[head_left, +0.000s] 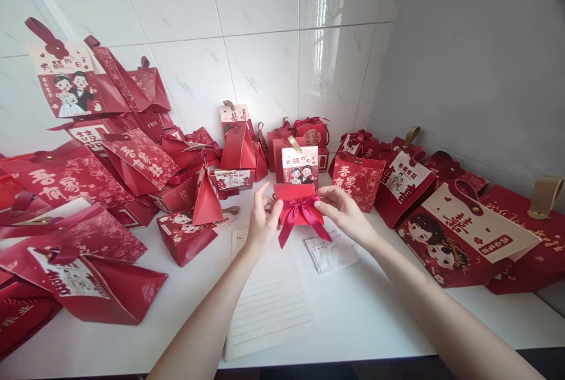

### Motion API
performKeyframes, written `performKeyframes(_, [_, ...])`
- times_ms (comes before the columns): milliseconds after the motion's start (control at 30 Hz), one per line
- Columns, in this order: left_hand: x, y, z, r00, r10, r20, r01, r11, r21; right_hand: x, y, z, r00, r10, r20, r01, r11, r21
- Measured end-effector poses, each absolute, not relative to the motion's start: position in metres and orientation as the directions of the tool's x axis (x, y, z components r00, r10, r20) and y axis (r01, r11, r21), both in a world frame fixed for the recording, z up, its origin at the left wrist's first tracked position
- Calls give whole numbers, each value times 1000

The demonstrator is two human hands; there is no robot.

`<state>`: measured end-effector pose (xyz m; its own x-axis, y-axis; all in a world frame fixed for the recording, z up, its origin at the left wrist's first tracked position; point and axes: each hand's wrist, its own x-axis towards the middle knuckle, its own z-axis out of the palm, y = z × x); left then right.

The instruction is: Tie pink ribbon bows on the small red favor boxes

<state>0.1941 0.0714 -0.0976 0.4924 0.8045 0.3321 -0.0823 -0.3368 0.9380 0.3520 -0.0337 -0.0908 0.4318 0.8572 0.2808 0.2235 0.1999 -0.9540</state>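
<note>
A small red gift box (293, 193) with a dark pink ribbon bow (299, 209) on its front is held between my two hands, in front of the standing boxes. My left hand (263, 215) grips its left edge, thumb at the front and the other fingers partly behind. On the right side, my right hand (346, 212) pinches the box with the thumb by the ribbon's loop. Two ribbon tails hang down from the knot. Beneath lies a lined paper pad (269, 303), and a small clear packet (329, 250) with handwriting rests below my right hand.
Red wedding gift boxes pile up on the left (119, 286) and stand along the right, a large one (459, 233) nearest. A box with a cartoon couple (300, 163) stands just behind the held one. White tiles (260, 68) back the white table (375, 315).
</note>
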Motion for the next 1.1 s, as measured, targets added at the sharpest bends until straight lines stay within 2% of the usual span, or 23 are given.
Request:
performKeyframes(433, [193,72,-94,487,781,390,-8,-443,897,354,-36,-89,435,852,291,252,195,-948])
performKeyframes(667, [194,73,-97,477,785,396,46,-472,880,354,-38,-86,424,857,295,338,152,-929])
performKeyframes(900, [196,75,-101,406,723,560,108,-646,756,356,-37,-89,449,846,287,355,126,-926])
performKeyframes(1100, [197,70,-96,477,740,473,62,-566,822,355,-38,-83,507,820,266,297,123,-947])
